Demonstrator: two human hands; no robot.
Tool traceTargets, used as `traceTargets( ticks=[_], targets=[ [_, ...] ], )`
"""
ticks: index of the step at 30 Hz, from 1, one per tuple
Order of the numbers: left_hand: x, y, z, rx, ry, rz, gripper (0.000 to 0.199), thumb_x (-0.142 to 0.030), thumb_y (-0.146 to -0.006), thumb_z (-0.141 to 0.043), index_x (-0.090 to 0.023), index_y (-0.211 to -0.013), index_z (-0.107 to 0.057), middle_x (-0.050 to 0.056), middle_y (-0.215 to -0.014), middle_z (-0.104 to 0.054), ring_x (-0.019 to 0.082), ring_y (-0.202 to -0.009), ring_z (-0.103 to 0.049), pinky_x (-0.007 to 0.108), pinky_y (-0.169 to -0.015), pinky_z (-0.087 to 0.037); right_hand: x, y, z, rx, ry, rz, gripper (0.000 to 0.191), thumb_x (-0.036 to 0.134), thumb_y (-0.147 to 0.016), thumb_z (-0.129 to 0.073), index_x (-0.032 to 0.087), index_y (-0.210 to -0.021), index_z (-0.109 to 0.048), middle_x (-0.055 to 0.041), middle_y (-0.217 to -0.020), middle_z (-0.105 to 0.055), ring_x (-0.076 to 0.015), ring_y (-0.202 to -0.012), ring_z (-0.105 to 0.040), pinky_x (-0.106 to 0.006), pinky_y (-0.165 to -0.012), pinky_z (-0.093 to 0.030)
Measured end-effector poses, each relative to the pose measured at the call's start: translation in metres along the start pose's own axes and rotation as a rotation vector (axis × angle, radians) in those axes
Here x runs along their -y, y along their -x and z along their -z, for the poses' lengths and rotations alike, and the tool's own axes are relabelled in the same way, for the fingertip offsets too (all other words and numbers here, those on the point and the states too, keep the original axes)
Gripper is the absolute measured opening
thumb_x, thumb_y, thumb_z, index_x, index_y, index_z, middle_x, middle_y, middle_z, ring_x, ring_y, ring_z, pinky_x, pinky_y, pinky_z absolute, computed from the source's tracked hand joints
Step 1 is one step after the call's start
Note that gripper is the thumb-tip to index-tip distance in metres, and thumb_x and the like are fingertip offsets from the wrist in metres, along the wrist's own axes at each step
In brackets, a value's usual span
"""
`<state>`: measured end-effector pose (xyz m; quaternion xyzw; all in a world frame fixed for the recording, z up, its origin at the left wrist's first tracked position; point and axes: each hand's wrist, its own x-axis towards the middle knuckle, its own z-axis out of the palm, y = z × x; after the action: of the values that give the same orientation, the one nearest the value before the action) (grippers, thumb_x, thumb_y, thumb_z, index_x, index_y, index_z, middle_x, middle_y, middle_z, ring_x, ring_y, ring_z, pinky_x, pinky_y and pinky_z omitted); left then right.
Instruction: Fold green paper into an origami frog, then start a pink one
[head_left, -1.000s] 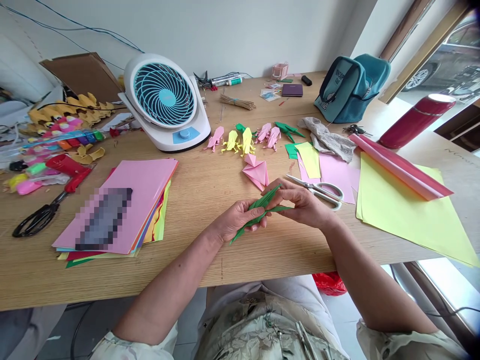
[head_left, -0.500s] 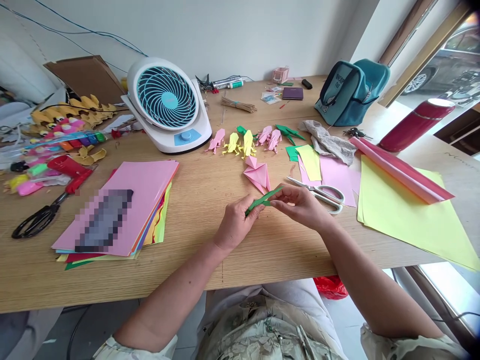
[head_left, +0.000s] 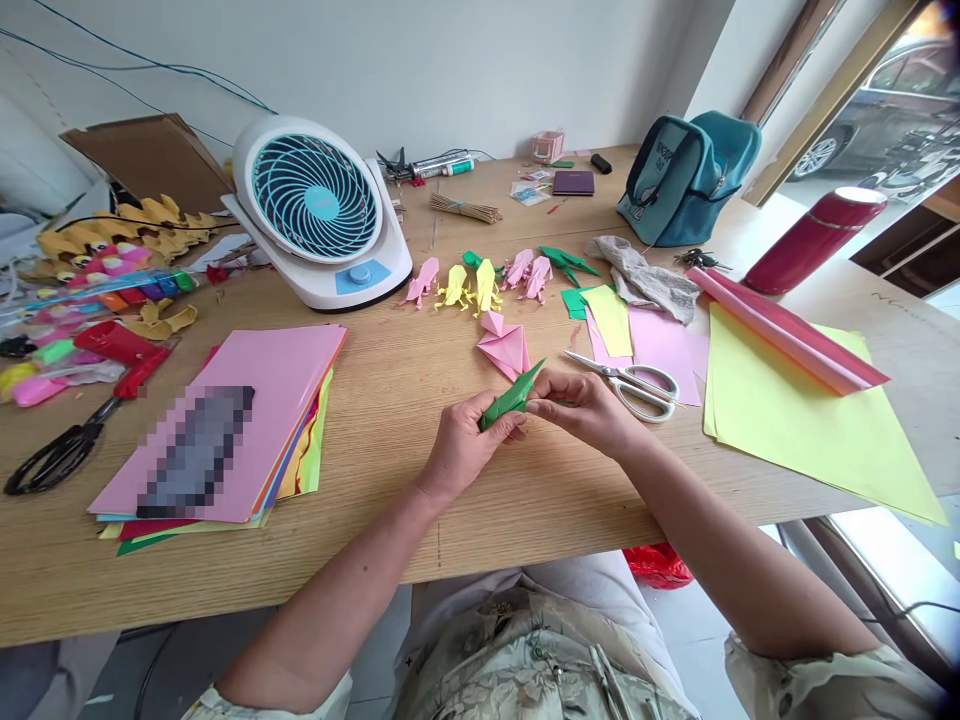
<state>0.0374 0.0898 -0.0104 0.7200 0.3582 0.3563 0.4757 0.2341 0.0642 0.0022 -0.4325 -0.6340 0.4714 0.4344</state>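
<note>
A folded green paper piece (head_left: pixel 510 398) with a pointed tip is held above the table's front half. My left hand (head_left: pixel 466 440) is closed on its left end, thumb on top. My right hand (head_left: pixel 581 408) pinches its right side between thumb and fingers. Just beyond the hands lies a pink folded paper piece (head_left: pixel 504 345). Farther back stands a row of small origami figures: yellow ones (head_left: pixel 486 288), pink ones (head_left: pixel 537 278) and a green one (head_left: pixel 568 263). White-handled scissors (head_left: pixel 637 386) rest to the right of my right hand.
At left are a paper stack (head_left: pixel 285 360), black-handled scissors (head_left: pixel 60 455) and a fan (head_left: pixel 319 210). On the right lie yellow sheets (head_left: pixel 795 430), a rolled red sheet (head_left: pixel 787 335), a red flask (head_left: pixel 817 240), a grey cloth (head_left: pixel 649 280) and a teal bag (head_left: pixel 690 180).
The green paper has been turned, so a broader face shows instead of a narrow edge. Both hands still hold it. The whole view has shifted slightly.
</note>
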Motion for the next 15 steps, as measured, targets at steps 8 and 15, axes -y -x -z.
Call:
traceTargets(
  ticks=[8, 15],
  targets=[
    [-0.0015, -0.0042, -0.0002, 0.072, 0.213, 0.135, 0.025, -0.039, -0.084, -0.069, -0.014, -0.082, -0.065, 0.001, -0.073, -0.07, 0.013, -0.06, -0.069, 0.023, -0.059, -0.057, 0.0036, 0.0005, 0.002, -0.034, 0.258, 0.089, 0.023, 0.041, -0.089, -0.066, 0.019, -0.082, -0.068, -0.0035, -0.086, -0.061, -0.0156, -0.077, -0.056, -0.029, -0.07, -0.045],
    [-0.0003, -0.0042, 0.0009, 0.085, 0.223, 0.13, 0.03, -0.044, -0.084, -0.069, -0.014, -0.084, -0.064, 0.001, -0.076, -0.069, 0.011, -0.059, -0.067, 0.023, -0.059, -0.057, 0.0013, -0.0018, 0.0056, -0.008, 0.099, 0.025, 0.034, 0.051, -0.084, -0.07, 0.018, -0.077, -0.064, -0.0029, -0.082, -0.06, -0.0154, -0.075, -0.056, -0.03, -0.069, -0.045]
  ],
)
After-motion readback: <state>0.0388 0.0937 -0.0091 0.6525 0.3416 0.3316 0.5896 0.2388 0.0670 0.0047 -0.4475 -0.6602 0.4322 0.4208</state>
